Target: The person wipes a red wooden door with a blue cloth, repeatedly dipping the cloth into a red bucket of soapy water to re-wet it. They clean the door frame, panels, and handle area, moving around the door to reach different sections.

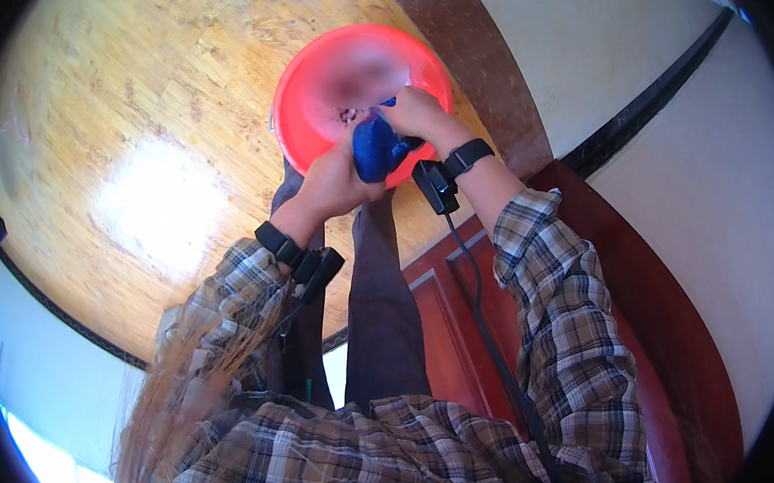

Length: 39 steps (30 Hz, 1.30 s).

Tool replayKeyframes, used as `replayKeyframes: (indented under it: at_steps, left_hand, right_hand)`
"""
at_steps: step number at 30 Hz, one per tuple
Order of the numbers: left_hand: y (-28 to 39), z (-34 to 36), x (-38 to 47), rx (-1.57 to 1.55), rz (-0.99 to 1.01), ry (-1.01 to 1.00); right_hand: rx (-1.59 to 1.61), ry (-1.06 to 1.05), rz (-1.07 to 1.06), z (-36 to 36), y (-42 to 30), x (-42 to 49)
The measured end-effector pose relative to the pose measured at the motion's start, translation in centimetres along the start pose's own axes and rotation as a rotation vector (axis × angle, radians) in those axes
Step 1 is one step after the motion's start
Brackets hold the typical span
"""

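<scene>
Both my hands are over a red plastic bucket [293, 107] that stands on the floor in front of my feet. A bunched blue cloth [374, 149] is gripped between them. My left hand [339, 177] holds its left side, with the fingers partly hidden by the cloth. My right hand [415, 115] is closed on the upper right part of the same cloth. Inside the bucket, beyond the hands, the view is blurred; a small patch of bubbles or foam shows near the cloth.
Wood-patterned flooring [169, 108] spreads to the left, with a bright patch of light on it. A brown skirting strip [481, 53] and a pale wall run along the right. A dark red panelled door [444, 332] stands near my right leg. A cable [478, 289] hangs from the right wrist device.
</scene>
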<state>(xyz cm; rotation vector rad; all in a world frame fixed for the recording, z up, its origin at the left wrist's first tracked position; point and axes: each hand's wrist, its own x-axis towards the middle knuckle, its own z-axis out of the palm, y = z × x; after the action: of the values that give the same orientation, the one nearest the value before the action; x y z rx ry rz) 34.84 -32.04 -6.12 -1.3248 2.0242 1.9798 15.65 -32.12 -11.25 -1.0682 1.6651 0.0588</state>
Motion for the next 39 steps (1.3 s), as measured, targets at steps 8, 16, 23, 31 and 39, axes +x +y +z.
replayKeyframes:
  at_steps: [8, 16, 23, 31, 39]
  left_hand:
    - [-0.8, -4.0, -1.7, -1.422, -0.44, -0.477]
    - [2.5, 2.5, -3.5, -2.518, -0.25, -0.592]
    - [3.9, 1.6, -5.1, -2.214, -0.452, -0.381]
    - [5.9, -3.7, -5.9, -1.502, -0.039, -0.383]
    - [5.9, -4.9, -5.2, -0.772, 0.086, -0.237]
  right_hand:
    - [0.847, -0.426, -0.244, -4.8, 0.6, -2.6]
    - [1.819, -0.363, -0.778, -0.1, -1.9, -6.3]
    - [1.552, -0.092, -0.743, -0.8, -3.5, -10.1]
    - [1.612, -0.046, -0.273, -3.9, -7.7, -11.7]
    - [1.471, 0.142, -0.075, -2.8, -9.1, -11.4]
